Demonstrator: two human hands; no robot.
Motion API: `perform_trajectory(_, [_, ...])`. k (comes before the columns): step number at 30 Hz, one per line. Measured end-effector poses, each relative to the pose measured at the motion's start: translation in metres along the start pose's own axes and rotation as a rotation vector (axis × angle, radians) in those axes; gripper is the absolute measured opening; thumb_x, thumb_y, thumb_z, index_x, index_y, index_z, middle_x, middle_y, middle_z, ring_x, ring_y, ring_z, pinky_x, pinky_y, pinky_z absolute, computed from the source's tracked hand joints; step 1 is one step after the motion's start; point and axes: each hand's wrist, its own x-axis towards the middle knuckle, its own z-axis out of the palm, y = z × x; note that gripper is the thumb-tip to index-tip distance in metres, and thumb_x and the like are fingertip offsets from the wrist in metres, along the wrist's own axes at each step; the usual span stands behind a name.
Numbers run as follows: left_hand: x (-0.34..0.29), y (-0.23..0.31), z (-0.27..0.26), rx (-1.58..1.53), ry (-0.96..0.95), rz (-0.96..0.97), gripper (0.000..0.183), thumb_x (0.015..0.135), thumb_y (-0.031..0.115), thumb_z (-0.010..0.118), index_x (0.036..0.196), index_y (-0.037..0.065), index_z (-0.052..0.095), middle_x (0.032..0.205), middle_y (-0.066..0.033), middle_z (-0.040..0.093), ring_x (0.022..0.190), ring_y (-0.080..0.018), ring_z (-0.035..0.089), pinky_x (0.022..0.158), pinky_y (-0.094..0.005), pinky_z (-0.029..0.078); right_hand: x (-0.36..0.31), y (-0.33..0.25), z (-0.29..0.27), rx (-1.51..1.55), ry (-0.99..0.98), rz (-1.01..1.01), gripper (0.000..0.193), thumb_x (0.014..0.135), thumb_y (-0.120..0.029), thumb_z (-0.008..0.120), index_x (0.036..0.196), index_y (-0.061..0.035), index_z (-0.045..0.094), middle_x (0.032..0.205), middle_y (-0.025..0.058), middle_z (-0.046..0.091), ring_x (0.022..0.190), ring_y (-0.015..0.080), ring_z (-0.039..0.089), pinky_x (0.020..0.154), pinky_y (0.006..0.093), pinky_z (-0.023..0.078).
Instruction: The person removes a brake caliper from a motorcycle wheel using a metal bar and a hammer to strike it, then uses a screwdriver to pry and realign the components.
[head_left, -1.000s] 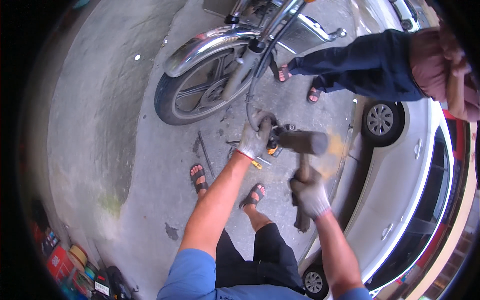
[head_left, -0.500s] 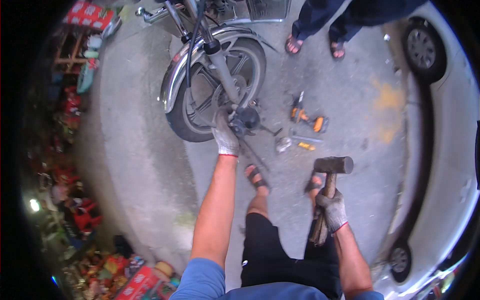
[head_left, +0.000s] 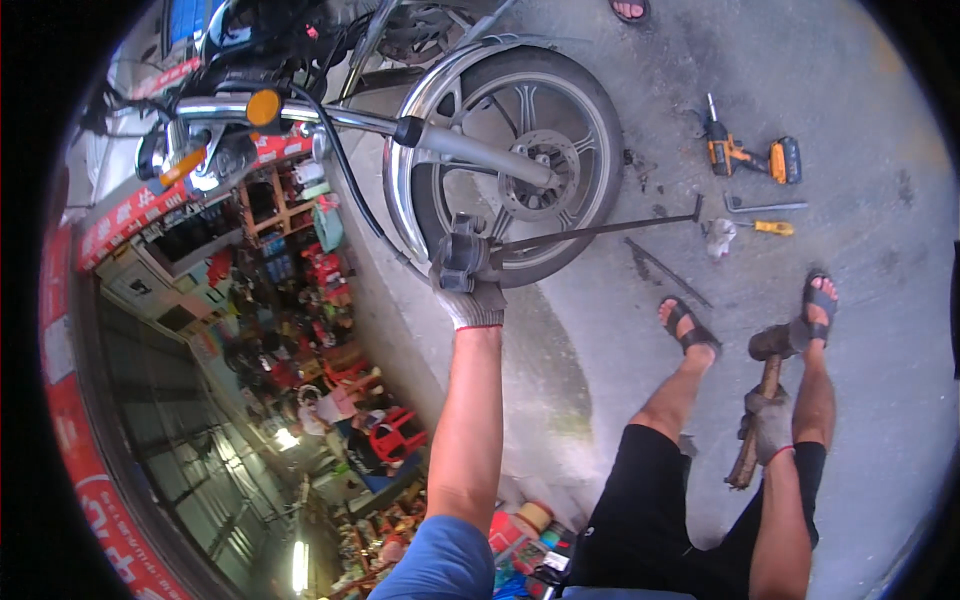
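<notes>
In my white-gloved left hand (head_left: 468,300) is a dark, chunky metal part (head_left: 463,252). A long thin rod (head_left: 600,232) with a bent end runs from it to the right. The part is raised in front of the lower rim of a motorcycle's front wheel (head_left: 607,130); I cannot tell whether it touches the tyre. My gloved right hand (head_left: 770,425) is wrapped round the wooden handle of a hammer (head_left: 778,342), whose heavy dark head points upward, close to my right foot.
A black and orange cordless drill (head_left: 740,155), an L-shaped wrench (head_left: 765,207), a yellow-handled screwdriver (head_left: 773,228), a crumpled whitish thing (head_left: 720,238) and a dark bar (head_left: 668,270) lie on the concrete. Another person's foot (head_left: 630,10) stands beyond. A cluttered shop (head_left: 270,330) lies left.
The view has swung left, bringing in the shop and losing the car. My left hand has lifted the dark part and its rod from beside the wheel hub. The hammer remains in my right hand.
</notes>
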Motion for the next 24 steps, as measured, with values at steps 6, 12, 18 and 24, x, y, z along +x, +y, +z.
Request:
perform_trajectory(6, [0.002,0.001,0.011,0.061,-0.161,0.033,0.026,0.097,0.023,0.045,0.105,0.004,0.061,0.089,-0.0050,0.062,0.080,-0.0178,0.058,0.079,-0.0331,0.050,0.008,-0.003,-0.012,0.017,0.024,-0.013,0.016,0.080,-0.008,0.057,0.093,-0.0062,0.048,0.065,0.0044,0.049,0.042,0.0173,0.050,0.036,0.0315,0.044])
perform_trajectory(12, [0.003,-0.004,0.019,0.100,0.012,0.064,0.026,0.096,0.029,0.052,0.109,0.009,0.062,0.095,-0.0033,0.064,0.084,-0.0176,0.059,0.081,-0.0342,0.050,0.016,-0.003,-0.016,-0.051,0.071,0.009,0.016,0.078,-0.009,0.057,0.090,-0.0048,0.048,0.061,0.0039,0.048,0.041,0.0168,0.049,0.035,0.0313,0.044])
perform_trajectory(18, [0.011,-0.002,0.003,0.007,-0.079,0.035,0.024,0.094,0.028,0.055,0.111,0.011,0.062,0.099,-0.0047,0.065,0.089,-0.0211,0.061,0.079,-0.0376,0.052,0.020,-0.003,-0.012,-0.074,0.055,0.026,0.015,0.078,-0.009,0.057,0.089,-0.0042,0.048,0.061,0.0042,0.048,0.041,0.0170,0.049,0.035,0.0318,0.044])
perform_trajectory(24, [0.016,0.007,-0.020,0.274,-0.375,0.041,0.030,0.096,0.035,0.050,0.113,0.012,0.061,0.112,-0.0101,0.063,0.101,-0.0273,0.060,0.094,-0.0493,0.052,0.025,-0.004,0.000,-0.078,0.022,0.040,0.015,0.079,-0.009,0.056,0.090,-0.0047,0.048,0.062,0.0039,0.048,0.040,0.0170,0.050,0.035,0.0319,0.045])
